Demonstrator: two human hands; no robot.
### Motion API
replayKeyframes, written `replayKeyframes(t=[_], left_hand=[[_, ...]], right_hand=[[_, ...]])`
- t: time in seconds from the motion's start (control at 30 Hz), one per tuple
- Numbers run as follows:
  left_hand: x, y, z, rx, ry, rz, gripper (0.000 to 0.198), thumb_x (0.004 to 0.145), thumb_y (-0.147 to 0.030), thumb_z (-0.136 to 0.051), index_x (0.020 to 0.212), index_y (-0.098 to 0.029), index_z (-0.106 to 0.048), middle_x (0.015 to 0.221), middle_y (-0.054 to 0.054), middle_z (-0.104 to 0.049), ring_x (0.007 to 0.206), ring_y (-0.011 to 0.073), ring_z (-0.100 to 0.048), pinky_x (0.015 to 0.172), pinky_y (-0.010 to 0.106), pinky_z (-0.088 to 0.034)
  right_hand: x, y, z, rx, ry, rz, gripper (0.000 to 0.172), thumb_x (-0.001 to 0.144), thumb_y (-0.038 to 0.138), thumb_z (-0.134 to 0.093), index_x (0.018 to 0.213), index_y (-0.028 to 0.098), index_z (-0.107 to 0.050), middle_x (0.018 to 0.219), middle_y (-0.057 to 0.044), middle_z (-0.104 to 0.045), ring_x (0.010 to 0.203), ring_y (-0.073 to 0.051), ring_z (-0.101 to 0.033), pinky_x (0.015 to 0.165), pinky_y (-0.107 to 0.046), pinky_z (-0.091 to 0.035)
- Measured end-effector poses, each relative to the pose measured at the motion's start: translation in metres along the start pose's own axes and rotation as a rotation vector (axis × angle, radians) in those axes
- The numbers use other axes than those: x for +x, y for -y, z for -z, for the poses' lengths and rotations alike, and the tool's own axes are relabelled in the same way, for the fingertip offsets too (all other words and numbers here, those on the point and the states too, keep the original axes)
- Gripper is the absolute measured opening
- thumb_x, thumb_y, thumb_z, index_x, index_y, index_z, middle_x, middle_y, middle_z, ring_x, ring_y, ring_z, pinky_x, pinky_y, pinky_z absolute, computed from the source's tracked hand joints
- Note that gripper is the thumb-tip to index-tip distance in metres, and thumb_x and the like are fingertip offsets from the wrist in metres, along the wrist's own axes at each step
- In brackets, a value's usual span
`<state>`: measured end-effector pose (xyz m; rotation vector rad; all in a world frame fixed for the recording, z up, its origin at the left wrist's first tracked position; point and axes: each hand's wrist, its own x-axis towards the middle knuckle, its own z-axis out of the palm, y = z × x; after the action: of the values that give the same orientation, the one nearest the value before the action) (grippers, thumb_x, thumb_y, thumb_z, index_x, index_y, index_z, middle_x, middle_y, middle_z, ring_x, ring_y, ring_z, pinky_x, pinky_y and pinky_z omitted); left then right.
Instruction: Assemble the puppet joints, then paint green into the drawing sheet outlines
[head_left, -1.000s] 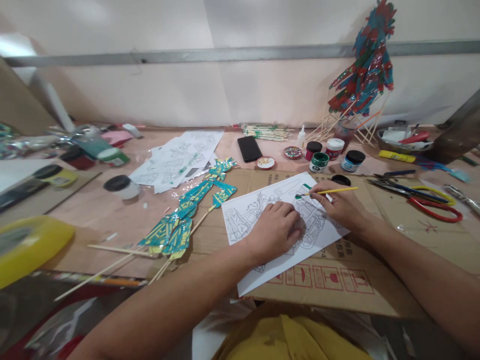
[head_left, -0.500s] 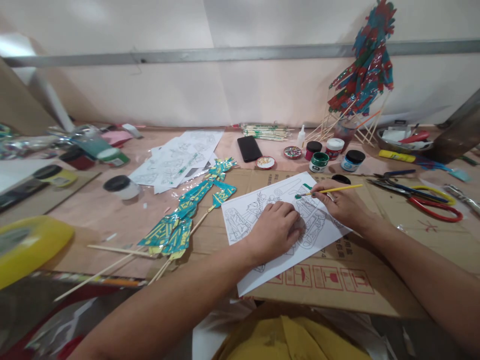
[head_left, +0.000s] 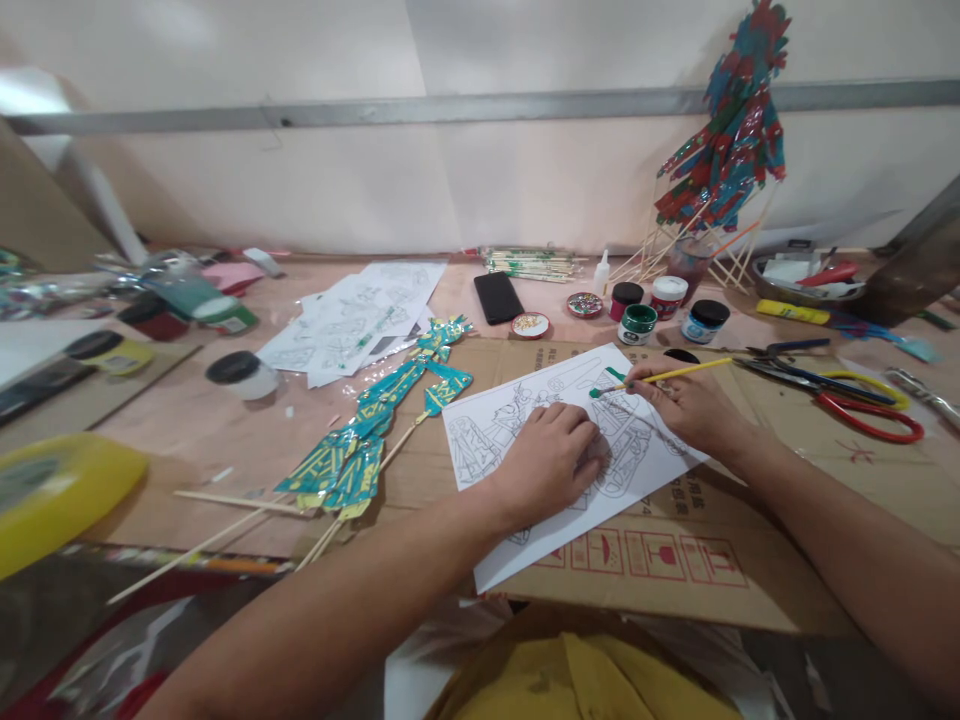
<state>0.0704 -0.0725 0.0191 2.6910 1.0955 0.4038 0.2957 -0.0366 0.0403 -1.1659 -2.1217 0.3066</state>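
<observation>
My left hand (head_left: 551, 460) rests on a white sheet with line drawings (head_left: 510, 560), its fingers bent and somewhat apart, holding nothing. In my right hand (head_left: 679, 405) is a yellow paintbrush (head_left: 694, 368), pinched near its bristle end. The brush tip is at a green patch (head_left: 596, 392) near the sheet's upper edge, where a second green stroke also shows. The sheet lies tilted on flat cardboard (head_left: 780, 520). An open jar of green paint (head_left: 637, 325) stands just beyond the sheet.
Beyond the sheet are a black phone (head_left: 499, 298) and more jars. Pliers and red-handled scissors (head_left: 870, 415) lie at the right. Painted teal figures on sticks (head_left: 367, 430) lie at the left, near other drawings (head_left: 337, 330). A yellow tape roll (head_left: 67, 490) is farther left.
My right hand and the brush have shifted slightly to the right, with the brush tip still beside the green patch. My left hand has stayed in place.
</observation>
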Motion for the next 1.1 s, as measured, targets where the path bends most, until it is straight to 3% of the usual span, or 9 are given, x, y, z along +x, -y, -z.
replayKeyframes(t=[0.2, 0.83, 1.1], left_hand=[[0.0, 0.0, 0.0, 0.001, -0.001, -0.002, 0.019, 0.094, -0.033, -0.053, 0.102, -0.019, -0.061, 0.111, 0.01, -0.062, 0.107, 0.0265, -0.054, 0.094, 0.043, -0.044], [0.0, 0.0, 0.001, -0.009, -0.001, 0.002, 0.019, 0.093, -0.034, -0.053, 0.102, -0.019, -0.062, 0.111, 0.01, -0.061, 0.106, 0.0262, -0.054, 0.094, 0.043, -0.044], [0.0, -0.001, 0.0, -0.002, -0.005, -0.002, 0.018, 0.093, -0.033, -0.054, 0.101, -0.018, -0.061, 0.11, 0.01, -0.061, 0.105, 0.0258, -0.054, 0.094, 0.043, -0.045]], right_hand=[[0.0, -0.003, -0.005, 0.035, 0.03, -0.015, 0.019, 0.091, 0.027, -0.05, 0.082, 0.022, -0.066, 0.085, -0.007, -0.072, 0.081, -0.021, -0.066, 0.077, -0.034, -0.054], [0.001, -0.003, 0.007, -0.012, 0.069, -0.023, 0.02, 0.09, 0.03, -0.05, 0.081, 0.023, -0.066, 0.083, -0.005, -0.073, 0.078, -0.02, -0.067, 0.07, -0.03, -0.052], [0.001, -0.003, 0.0, -0.032, -0.024, -0.011, 0.019, 0.091, 0.029, -0.052, 0.083, 0.023, -0.069, 0.085, -0.005, -0.074, 0.082, -0.021, -0.068, 0.075, -0.032, -0.053]])
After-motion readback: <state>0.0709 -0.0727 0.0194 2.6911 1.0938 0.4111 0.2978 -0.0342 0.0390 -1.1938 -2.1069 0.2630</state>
